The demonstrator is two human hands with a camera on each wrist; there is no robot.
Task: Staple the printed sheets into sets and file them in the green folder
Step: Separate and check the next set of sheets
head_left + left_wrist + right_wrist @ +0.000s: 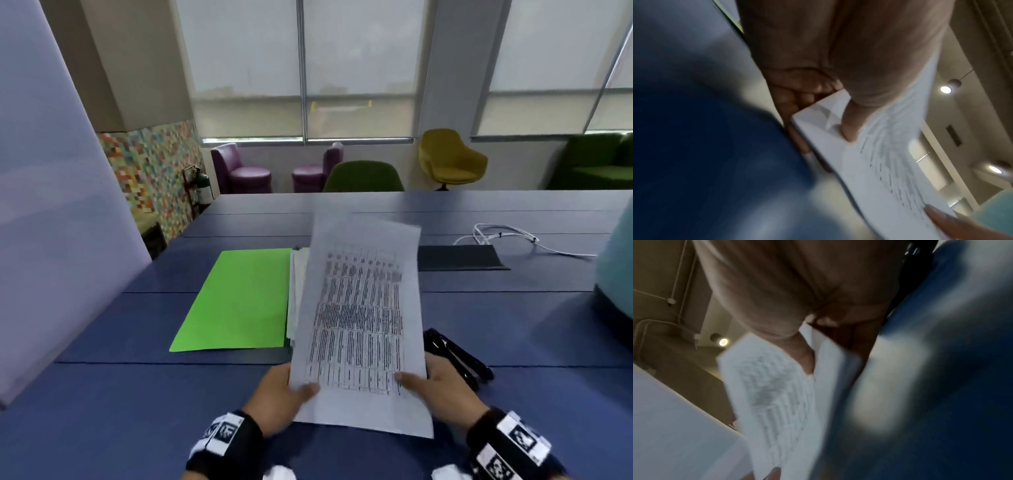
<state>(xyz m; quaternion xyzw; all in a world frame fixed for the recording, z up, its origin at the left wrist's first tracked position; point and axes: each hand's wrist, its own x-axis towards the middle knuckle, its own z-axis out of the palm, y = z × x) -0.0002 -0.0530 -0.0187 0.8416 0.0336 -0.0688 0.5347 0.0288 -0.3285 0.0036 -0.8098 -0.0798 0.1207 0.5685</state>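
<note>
Both hands hold a set of printed sheets [359,315] tilted up above the blue table [137,394]. My left hand [284,390] pinches the lower left edge, thumb on top; in the left wrist view its thumb [851,128] presses the sheets [869,178]. My right hand [438,383] pinches the lower right edge, and the sheets [772,394] show blurred in the right wrist view. The green folder [239,301] lies flat to the left. A pile of more sheets [296,291] lies beside it, partly hidden. A black stapler [459,356] lies by my right hand.
A dark mat [459,257] and a white cable [507,236] lie farther back on the right. A pale panel [51,205] stands at the left. A teal object [616,270] sits at the right edge. Chairs [448,161] stand beyond the table.
</note>
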